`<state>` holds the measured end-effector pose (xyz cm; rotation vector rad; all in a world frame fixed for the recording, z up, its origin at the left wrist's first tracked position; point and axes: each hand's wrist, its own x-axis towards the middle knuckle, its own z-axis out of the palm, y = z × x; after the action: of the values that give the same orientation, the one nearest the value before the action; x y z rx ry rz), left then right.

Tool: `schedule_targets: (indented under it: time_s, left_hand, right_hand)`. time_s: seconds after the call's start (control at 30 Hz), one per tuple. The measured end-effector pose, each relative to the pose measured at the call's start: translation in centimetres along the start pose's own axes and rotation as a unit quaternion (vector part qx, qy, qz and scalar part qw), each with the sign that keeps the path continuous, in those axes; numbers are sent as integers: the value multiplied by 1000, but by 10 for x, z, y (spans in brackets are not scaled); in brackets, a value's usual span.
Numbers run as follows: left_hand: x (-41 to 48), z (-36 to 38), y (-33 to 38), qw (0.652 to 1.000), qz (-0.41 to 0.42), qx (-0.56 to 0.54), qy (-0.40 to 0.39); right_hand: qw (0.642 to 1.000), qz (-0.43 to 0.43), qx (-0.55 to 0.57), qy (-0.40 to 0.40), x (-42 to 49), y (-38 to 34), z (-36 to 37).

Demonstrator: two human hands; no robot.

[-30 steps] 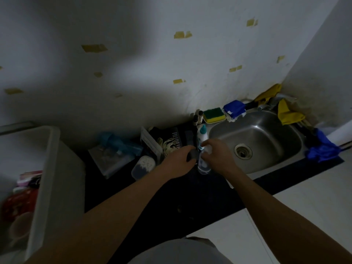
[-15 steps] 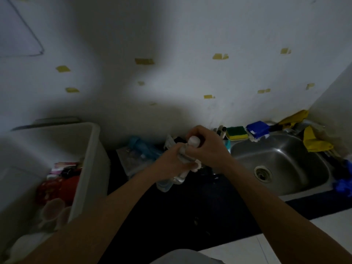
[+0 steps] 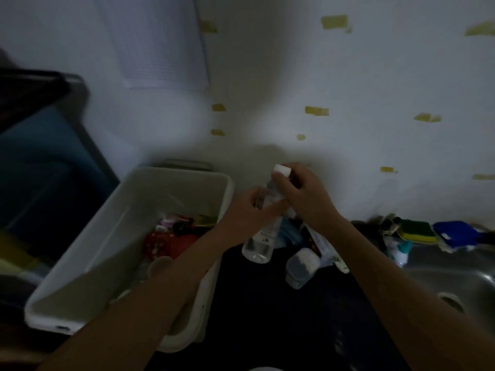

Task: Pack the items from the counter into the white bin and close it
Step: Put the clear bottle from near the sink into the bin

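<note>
Both hands met on a clear plastic bottle (image 3: 261,234), a smooth cylinder with a white cap, held tilted above the dark counter (image 3: 267,317) just right of the white bin (image 3: 171,183). The left hand (image 3: 250,210) was curled around the middle of the bottle, and the right hand (image 3: 302,199) was closed over its upper part, thumb against the neck just below the cap. The bottle looked nearly see-through, with small print low on its side.

The bin was a matte plastic tub with rounded corners and a thick rolled rim, open at the top. Inside it lay a red patterned packet (image 3: 168,243) and other small packets too dim to make out.

On the counter near the bottle, a small clear jar (image 3: 301,266) with something white inside lay tilted, and a flat printed packet (image 3: 321,242) leaned beside it. Farther right, a yellow and green sponge (image 3: 416,231) and a blue cloth (image 3: 452,232) sat at the far edge of a shiny steel sink (image 3: 455,277).

The room was dim. The pale wall (image 3: 294,76) behind carried scattered strips of yellowish tape, and a sheet of lined paper (image 3: 160,44) hung on it at upper left.
</note>
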<state>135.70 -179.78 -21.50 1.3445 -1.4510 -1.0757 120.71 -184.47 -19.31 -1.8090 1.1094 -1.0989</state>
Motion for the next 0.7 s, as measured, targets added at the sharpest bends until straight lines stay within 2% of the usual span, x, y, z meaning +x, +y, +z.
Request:
schedule_targets:
  time_s: [0.2, 0.43, 0.57, 0.7]
  left_hand:
    - [-21, -79, -13, 999, -39, -29, 13]
    - [-50, -145, -44, 997, -60, -15, 46]
    - [-62, -165, -78, 994, -104, -24, 35]
    - [-77, -173, -108, 991, -124, -43, -6]
  right_hand:
    - [999, -25, -26, -40, 19, -36, 71]
    - [995, -31, -33, -88, 21, -53, 148]
    - [984, -30, -92, -152, 16, -50, 185]
    - [953, -5, -178, -244, 4, -40, 208]
